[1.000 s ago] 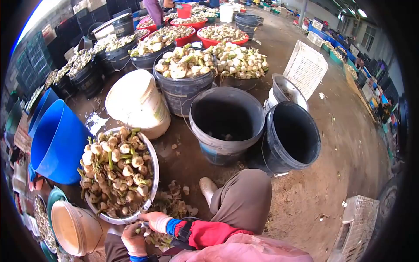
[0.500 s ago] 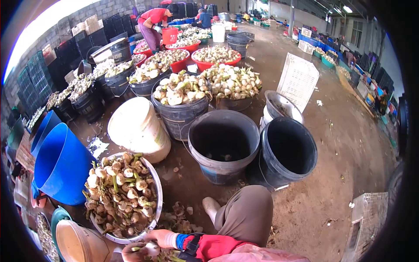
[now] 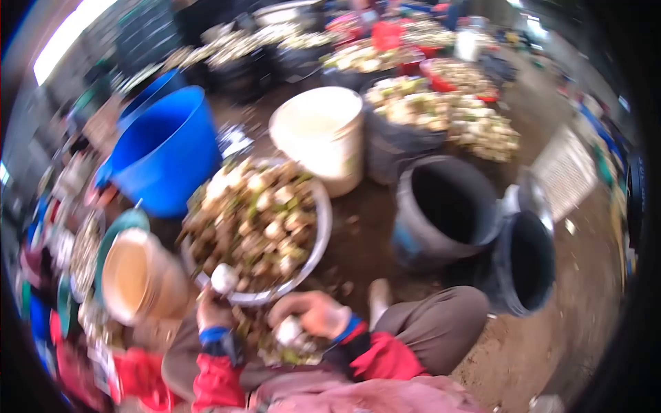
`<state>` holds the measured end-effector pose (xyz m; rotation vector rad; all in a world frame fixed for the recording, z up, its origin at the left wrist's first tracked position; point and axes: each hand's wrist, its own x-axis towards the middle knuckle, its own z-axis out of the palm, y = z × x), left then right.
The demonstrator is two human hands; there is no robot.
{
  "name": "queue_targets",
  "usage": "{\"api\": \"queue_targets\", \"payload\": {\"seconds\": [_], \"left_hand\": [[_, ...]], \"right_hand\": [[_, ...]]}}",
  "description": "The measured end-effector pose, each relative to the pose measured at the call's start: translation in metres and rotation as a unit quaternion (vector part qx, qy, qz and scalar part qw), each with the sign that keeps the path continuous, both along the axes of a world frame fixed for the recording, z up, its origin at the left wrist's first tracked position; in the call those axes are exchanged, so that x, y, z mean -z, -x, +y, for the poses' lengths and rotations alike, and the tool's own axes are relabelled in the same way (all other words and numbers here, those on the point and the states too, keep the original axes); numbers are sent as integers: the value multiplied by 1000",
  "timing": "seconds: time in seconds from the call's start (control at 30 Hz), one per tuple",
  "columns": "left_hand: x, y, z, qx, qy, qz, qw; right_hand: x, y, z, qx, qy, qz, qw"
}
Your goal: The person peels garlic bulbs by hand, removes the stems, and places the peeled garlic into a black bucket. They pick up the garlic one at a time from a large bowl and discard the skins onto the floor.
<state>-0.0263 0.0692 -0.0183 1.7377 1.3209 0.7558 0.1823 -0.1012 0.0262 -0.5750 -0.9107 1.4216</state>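
Observation:
A wide pale basin heaped with garlic bulbs, stems still on many, stands in front of me. At its near rim my left hand is closed with a clean white garlic bulb at its fingertips. My right hand, fingers curled, is just right of it below the rim. A second white bulb shows against the underside of that hand. Stems and peelings lie below the hands, over my lap. Blur softens the finger details.
Blue tubs and a cream bucket stand to the left. A white bucket is behind the basin. Two dark buckets stand to the right, near my knee. Containers heaped with garlic fill the back.
The view has swung left and down, so everything sits further right. Both hands are now visible and apart; earlier they were together around a white bulb at the basin's near side.

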Motion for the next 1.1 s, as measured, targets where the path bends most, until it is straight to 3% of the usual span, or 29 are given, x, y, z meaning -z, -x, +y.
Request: {"api": "queue_targets", "payload": {"seconds": [0.03,0.07,0.1,0.17,0.2,0.23,0.37,0.43,0.47,0.5,0.53,0.57,0.6,0.63,0.77,0.83,0.87,0.9,0.93,0.97,1.03,1.1], "left_hand": [[39,16,16,35,-142,101,984],[99,36,40,10,133,-257,957],[136,57,54,-13,358,-583,729],[-2,-3,-8,-189,356,-606,686],[5,0,-9,-185,363,-606,683],[9,3,-13,-156,375,-615,676],[-2,0,-28,-176,382,-609,672],[-9,1,-30,-190,368,-587,696],[-6,5,-22,-198,327,-555,739],[-12,13,-10,-226,348,-576,704],[-31,13,-2,-187,289,-566,749],[-12,48,25,-227,226,-565,761],[12,86,58,-179,87,-499,843],[-25,96,77,-221,178,-652,703],[-92,87,105,-267,67,-714,644],[-75,50,91,-96,105,-604,784],[-48,43,92,-29,52,-332,942],[-18,34,93,44,-7,-25,999],[1,8,81,168,7,-48,985],[-3,-25,51,110,88,114,983],[24,-51,37,211,-6,384,899],[21,-80,23,223,11,476,851]], "right_hand": [[11,-6,1,4,20,119,993],[19,-7,3,45,55,93,993],[26,-7,5,96,87,58,990],[51,-6,14,82,56,-250,963],[53,4,14,31,140,-369,918],[65,16,19,-30,130,-517,846],[73,36,22,-8,126,-511,850],[70,36,30,-1,208,-479,853],[55,35,30,-8,245,-466,850],[64,34,32,-7,245,-466,850],[80,35,33,-7,238,-474,848],[89,36,33,-9,230,-481,846],[90,35,33,-20,239,-494,836],[94,34,33,-21,240,-490,838],[102,34,38,-33,226,-497,837],[105,34,42,-49,266,-476,837],[107,34,42,-47,269,-478,835],[110,33,44,-49,271,-476,835],[114,33,44,-43,268,-475,837],[116,31,44,-36,265,-475,839],[112,28,47,-32,283,-469,836],[114,24,48,-28,300,-463,833]]}}
